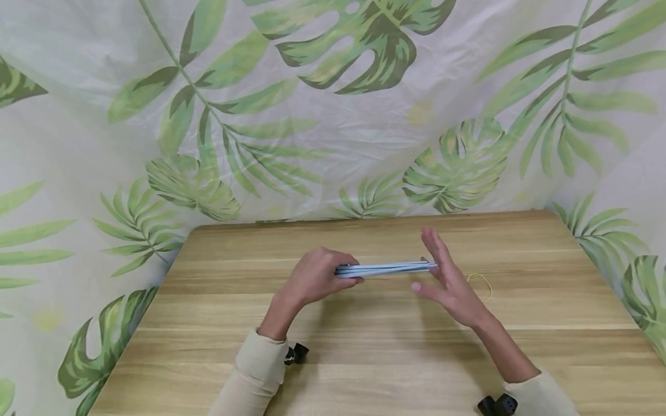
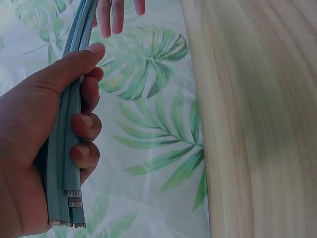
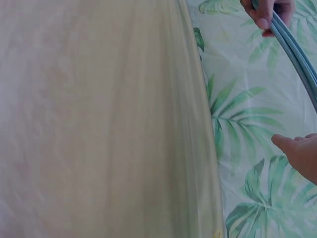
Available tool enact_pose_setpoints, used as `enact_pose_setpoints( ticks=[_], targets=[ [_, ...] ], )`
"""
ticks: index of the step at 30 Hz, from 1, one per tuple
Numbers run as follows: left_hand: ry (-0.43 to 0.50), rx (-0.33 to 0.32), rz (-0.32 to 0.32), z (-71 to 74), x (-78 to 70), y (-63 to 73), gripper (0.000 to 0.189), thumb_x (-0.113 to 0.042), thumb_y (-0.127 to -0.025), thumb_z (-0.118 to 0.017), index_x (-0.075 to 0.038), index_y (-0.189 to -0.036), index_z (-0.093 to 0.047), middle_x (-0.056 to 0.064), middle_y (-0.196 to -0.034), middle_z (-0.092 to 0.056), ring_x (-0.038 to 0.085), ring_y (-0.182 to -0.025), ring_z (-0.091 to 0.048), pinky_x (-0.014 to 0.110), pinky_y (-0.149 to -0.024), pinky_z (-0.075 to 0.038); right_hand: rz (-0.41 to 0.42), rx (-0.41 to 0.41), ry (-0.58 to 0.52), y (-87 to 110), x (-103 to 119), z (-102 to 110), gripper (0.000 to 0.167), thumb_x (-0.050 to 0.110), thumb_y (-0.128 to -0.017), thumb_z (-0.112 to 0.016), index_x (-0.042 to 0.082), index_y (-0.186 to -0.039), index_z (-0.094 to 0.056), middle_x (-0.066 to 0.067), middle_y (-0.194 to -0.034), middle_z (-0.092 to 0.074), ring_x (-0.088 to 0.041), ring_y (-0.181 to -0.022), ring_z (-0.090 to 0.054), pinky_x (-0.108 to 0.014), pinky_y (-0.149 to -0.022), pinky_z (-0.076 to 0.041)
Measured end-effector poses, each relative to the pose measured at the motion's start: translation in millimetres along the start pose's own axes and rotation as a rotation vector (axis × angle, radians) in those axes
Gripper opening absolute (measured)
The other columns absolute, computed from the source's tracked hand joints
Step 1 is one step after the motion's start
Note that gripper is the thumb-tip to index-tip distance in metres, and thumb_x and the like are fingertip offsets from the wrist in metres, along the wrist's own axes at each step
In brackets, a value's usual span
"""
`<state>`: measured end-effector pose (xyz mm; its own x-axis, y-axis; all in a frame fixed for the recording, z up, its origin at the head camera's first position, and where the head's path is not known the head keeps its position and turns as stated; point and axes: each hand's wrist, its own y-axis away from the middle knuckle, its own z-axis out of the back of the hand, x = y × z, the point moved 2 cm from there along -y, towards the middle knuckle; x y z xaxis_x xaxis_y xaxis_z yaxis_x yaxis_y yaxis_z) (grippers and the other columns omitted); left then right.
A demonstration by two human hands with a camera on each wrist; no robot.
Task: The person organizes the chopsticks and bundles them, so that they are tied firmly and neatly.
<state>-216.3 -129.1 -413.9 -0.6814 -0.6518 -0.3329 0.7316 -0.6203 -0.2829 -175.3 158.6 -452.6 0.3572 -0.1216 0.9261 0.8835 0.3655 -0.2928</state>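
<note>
My left hand (image 1: 316,277) grips one end of a bundle of thin light blue flat strips (image 1: 389,269), held level above the table. In the left wrist view the fingers curl round the strips (image 2: 55,163), whose ends are uneven and show small metallic-looking bits. My right hand (image 1: 458,294) stands at the bundle's other end with fingers straight and thumb spread, the strip ends right at its palm. In the right wrist view only part of that hand (image 3: 302,154) shows, with the strips (image 3: 290,44) running above it.
A thin yellow loop like a rubber band (image 1: 489,286) lies on the wood-grain table (image 1: 385,370), just behind the right hand. A leaf-printed cloth (image 1: 364,127) hangs behind the table and at its sides. Small black devices (image 1: 296,353) sit at both wrists.
</note>
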Motion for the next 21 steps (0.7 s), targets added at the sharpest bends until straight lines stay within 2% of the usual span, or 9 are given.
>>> enact_pose_setpoints(
  ticks=[7, 9, 11, 13, 16, 18, 21],
  targets=[
    [-0.01, 0.001, 0.001, 2.4, 0.6, 0.7, 0.016, -0.034, -0.09, -0.089, -0.021, -0.098, -0.082, -0.012, -0.085, -0.078, -0.002, -0.065, -0.054, 0.021, -0.065, -0.049, 0.04, 0.028, 0.039, -0.4, 0, 1, 0.106, 0.003, -0.1, -0.067, 0.02, -0.173, 0.008, -0.01, -0.182, 0.005, -0.052, -0.164, -0.006, -0.084, -0.118, -0.016],
    [-0.012, 0.001, 0.0, 2.0, -0.3, 0.4, 0.017, -0.034, -0.09, -0.089, -0.021, -0.098, -0.083, -0.012, -0.085, -0.078, -0.003, -0.065, -0.056, 0.021, -0.065, -0.05, 0.052, 0.034, 0.045, -0.4, 0, -1, 0.106, 0.003, -0.1, -0.067, 0.019, -0.173, 0.009, -0.008, -0.183, 0.005, -0.049, -0.165, -0.005, -0.082, -0.12, -0.016],
    [-0.017, 0.003, 0.002, 1.4, -1.5, 0.4, 0.016, -0.034, -0.09, -0.089, -0.021, -0.098, -0.083, -0.012, -0.085, -0.078, -0.003, -0.065, -0.056, 0.021, -0.065, -0.05, 0.059, 0.035, 0.042, -0.4, -1, -4, 0.107, 0.003, -0.1, -0.068, 0.019, -0.173, 0.01, -0.004, -0.183, 0.006, -0.042, -0.167, -0.001, -0.071, -0.126, -0.018],
    [-0.021, 0.005, 0.002, 0.7, -3.0, 0.2, 0.017, -0.034, -0.089, -0.09, -0.02, -0.097, -0.083, -0.012, -0.084, -0.078, -0.002, -0.064, -0.055, 0.021, -0.064, -0.049, 0.064, 0.033, 0.032, -0.3, -2, -5, 0.107, 0.002, -0.1, -0.067, 0.017, -0.173, 0.01, -0.003, -0.183, 0.006, -0.037, -0.168, 0.002, -0.051, -0.133, -0.021],
    [-0.026, 0.014, -0.007, -2.0, -5.2, -0.8, 0.017, -0.033, -0.089, -0.09, -0.021, -0.097, -0.083, -0.012, -0.084, -0.078, -0.002, -0.064, -0.055, 0.021, -0.063, -0.049, 0.065, 0.042, 0.012, -0.1, -4, -8, 0.107, 0.001, -0.1, -0.066, 0.017, -0.173, 0.01, -0.002, -0.183, 0.007, -0.032, -0.168, 0.006, -0.022, -0.131, -0.021],
    [-0.031, 0.017, -0.009, -3.6, -6.1, -1.4, 0.017, -0.034, -0.089, -0.09, -0.021, -0.097, -0.083, -0.012, -0.083, -0.078, -0.001, -0.063, -0.054, 0.022, -0.063, -0.048, 0.06, 0.051, 0.003, 0.0, -4, -10, 0.107, 0.001, -0.1, -0.066, 0.022, -0.173, 0.01, -0.002, -0.183, 0.007, -0.031, -0.168, 0.006, -0.015, -0.127, -0.021],
    [-0.032, 0.016, -0.005, -5.6, -6.8, -1.8, 0.017, -0.034, -0.088, -0.09, -0.021, -0.097, -0.083, -0.013, -0.083, -0.077, -0.001, -0.063, -0.053, 0.022, -0.063, -0.047, 0.057, 0.061, -0.015, 0.6, -5, -12, 0.105, 0.003, -0.102, -0.064, 0.027, -0.173, 0.008, -0.002, -0.183, 0.007, -0.034, -0.168, 0.006, -0.016, -0.126, -0.023]
  ],
)
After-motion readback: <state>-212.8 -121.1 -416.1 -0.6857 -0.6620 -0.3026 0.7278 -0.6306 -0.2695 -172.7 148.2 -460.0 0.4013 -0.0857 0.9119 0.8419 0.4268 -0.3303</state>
